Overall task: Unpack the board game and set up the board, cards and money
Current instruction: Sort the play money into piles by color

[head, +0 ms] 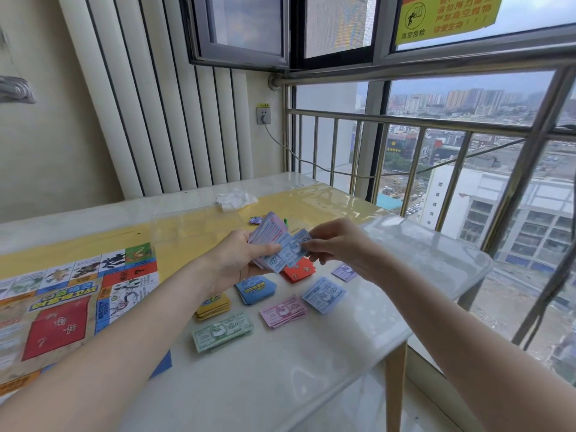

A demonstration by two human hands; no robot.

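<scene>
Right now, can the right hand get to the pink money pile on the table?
Probably yes. The pink money pile lies open on the table, just below the right hand, with nothing over it. But that hand is pinching a blue note first.

Left hand [240, 255] grip curled round a stack, right hand [338, 244] pinching

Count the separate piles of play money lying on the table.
4: green pile nearest, pink pile to its right, blue pile further right, purple pile partly hidden behind the right hand. The hands may hide others.
</scene>
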